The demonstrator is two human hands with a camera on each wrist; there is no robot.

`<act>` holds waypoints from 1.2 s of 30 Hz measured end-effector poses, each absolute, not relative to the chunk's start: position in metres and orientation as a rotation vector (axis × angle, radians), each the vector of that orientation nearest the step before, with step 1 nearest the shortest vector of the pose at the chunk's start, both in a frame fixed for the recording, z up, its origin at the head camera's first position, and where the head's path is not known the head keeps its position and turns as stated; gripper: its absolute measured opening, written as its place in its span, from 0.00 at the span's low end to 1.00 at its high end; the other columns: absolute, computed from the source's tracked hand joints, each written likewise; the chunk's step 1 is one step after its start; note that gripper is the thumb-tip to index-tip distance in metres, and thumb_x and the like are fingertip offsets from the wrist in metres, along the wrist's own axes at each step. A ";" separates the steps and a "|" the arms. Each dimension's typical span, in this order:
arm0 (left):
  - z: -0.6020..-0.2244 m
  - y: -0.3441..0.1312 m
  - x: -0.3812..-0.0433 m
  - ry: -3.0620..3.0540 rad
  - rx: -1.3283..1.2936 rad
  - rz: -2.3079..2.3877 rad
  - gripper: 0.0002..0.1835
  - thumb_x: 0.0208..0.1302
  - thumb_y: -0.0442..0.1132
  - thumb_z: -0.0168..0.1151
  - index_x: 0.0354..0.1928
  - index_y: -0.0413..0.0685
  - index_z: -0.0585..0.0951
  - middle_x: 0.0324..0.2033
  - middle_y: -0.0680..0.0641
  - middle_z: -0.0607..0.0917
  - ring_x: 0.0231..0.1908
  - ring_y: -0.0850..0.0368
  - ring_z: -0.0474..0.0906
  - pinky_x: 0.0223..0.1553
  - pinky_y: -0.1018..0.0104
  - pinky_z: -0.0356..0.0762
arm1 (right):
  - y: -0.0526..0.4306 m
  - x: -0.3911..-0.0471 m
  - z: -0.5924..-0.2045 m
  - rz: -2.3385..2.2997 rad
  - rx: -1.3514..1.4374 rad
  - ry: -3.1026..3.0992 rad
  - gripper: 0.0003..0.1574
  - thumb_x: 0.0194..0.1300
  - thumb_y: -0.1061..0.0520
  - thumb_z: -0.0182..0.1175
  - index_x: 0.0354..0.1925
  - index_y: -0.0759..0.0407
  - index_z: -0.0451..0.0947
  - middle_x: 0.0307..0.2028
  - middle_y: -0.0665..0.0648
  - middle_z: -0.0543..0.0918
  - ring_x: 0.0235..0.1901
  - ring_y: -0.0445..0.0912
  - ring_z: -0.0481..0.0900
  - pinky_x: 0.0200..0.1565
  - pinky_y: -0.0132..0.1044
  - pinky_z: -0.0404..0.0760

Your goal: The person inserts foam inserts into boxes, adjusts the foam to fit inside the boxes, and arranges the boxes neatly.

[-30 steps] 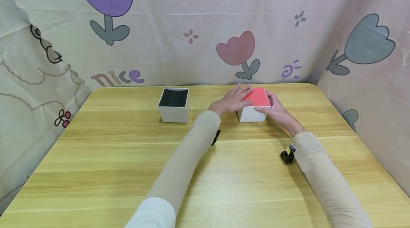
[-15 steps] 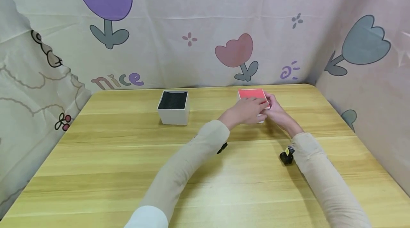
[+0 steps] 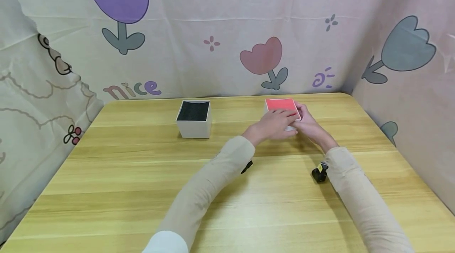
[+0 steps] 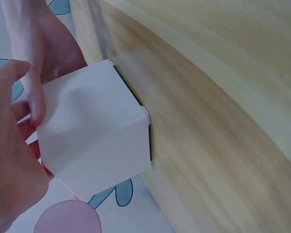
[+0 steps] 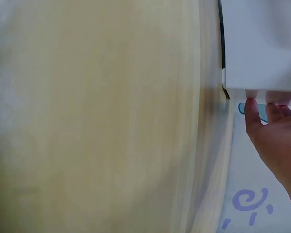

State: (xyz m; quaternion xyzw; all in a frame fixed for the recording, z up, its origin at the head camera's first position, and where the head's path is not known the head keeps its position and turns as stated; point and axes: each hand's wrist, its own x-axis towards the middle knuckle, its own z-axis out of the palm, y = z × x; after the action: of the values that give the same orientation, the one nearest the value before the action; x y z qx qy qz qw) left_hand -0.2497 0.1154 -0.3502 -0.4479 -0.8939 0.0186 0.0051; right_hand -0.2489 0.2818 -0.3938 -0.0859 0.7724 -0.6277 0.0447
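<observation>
A white box (image 3: 283, 104) with a red top stands at the back right of the table. My left hand (image 3: 273, 124) reaches over its front, fingers lying across the red top near the right edge. Part of the front face is covered by that hand in the head view. My right hand (image 3: 310, 126) grips the box at its right side. In the left wrist view, the right thumb lies against the white face (image 4: 92, 116) and my left hand (image 4: 14, 160) is at the top edge. The right wrist view shows fingertips of my right hand (image 5: 281, 131) touching the box's side.
A second white box (image 3: 193, 128) with a dark top or inside stands to the left, apart from both hands. The wooden table (image 3: 117, 182) ends at a patterned cloth (image 3: 185, 59) behind. A small black device (image 3: 320, 172) hangs at the right cuff.
My left hand has slid right and toward me, from the red top's left side to the front right edge. My right hand stays on the box, and the second box has not moved.
</observation>
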 end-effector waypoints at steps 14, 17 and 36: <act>-0.358 0.108 -0.259 -2.754 -1.304 0.029 0.28 0.73 0.61 0.40 0.69 0.62 0.69 0.68 0.56 0.67 0.68 0.55 0.58 0.68 0.54 0.49 | 0.282 -0.246 -0.395 -1.929 -0.252 2.334 0.49 0.65 0.68 0.55 0.73 0.65 0.35 0.69 0.68 0.50 0.66 0.53 0.55 0.62 0.32 0.63; -0.358 0.095 -0.269 -2.779 -1.198 -0.009 0.29 0.73 0.62 0.37 0.69 0.61 0.70 0.68 0.55 0.67 0.68 0.55 0.57 0.69 0.49 0.42 | 0.281 -0.245 -0.394 -1.873 -0.197 2.361 0.51 0.66 0.63 0.58 0.74 0.62 0.36 0.70 0.66 0.50 0.66 0.54 0.56 0.63 0.37 0.63; -0.356 0.068 -0.296 -2.967 -1.283 -0.525 0.27 0.74 0.45 0.38 0.71 0.49 0.65 0.71 0.50 0.60 0.71 0.54 0.50 0.69 0.61 0.48 | 0.281 -0.247 -0.390 -1.811 -0.164 2.405 0.54 0.66 0.57 0.61 0.74 0.62 0.36 0.70 0.67 0.52 0.67 0.57 0.55 0.67 0.49 0.56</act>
State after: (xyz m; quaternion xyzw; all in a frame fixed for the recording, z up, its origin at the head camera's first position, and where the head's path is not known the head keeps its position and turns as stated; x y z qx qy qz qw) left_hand -0.2962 0.0676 -0.3563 -0.3910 -0.9039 -0.1599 -0.0665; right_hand -0.2465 0.2810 -0.3901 -0.0543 0.7961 -0.5994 0.0632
